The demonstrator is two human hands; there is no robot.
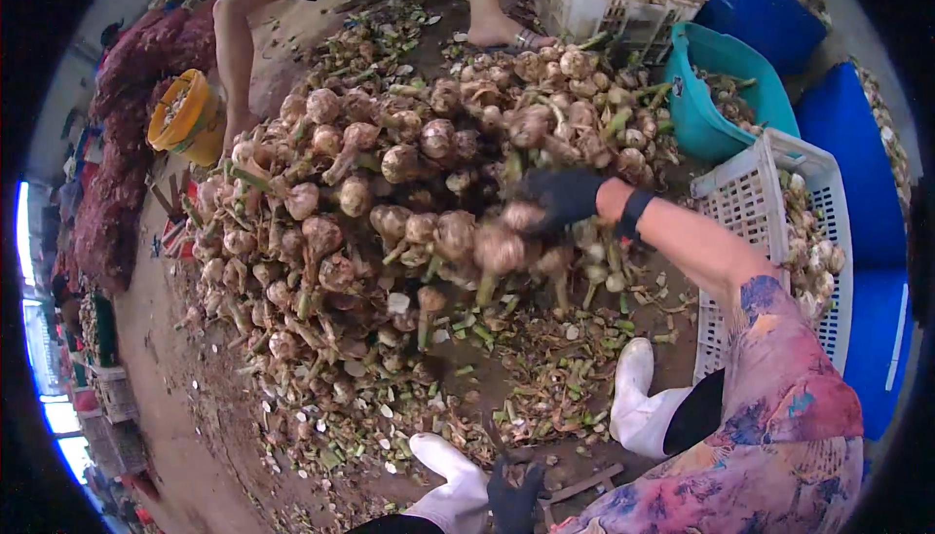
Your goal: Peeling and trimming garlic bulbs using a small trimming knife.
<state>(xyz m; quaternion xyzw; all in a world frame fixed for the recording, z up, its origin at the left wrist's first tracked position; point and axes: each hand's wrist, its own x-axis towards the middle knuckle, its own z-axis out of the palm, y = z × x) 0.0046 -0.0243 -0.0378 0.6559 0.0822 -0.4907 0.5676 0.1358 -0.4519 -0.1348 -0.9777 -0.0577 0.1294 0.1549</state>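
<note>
My right hand [561, 199], in a black glove with a black band at the wrist, is over a big heap of garlic bulbs [354, 194] with cut stems. Blurred by motion, its fingers close on a garlic bulb [523, 216]; a second blurred bulb [500, 248] with its stem down is just below, and I cannot tell if it is held too. Low in the picture, between my white boots, my left hand [514, 492], also black-gloved, grips a dark pointed tool [494, 435], perhaps shears. The glove partly hides the tool.
White plastic crates [738, 194] and a teal tub [719, 114] holding garlic stand at the right, near blue panels [847, 169]. Stem trimmings [555, 381] litter the floor around my boots [634, 381]. Another person's leg [237, 52], a yellow bucket [182, 114] and red mesh sacks [117, 191] are beyond.
</note>
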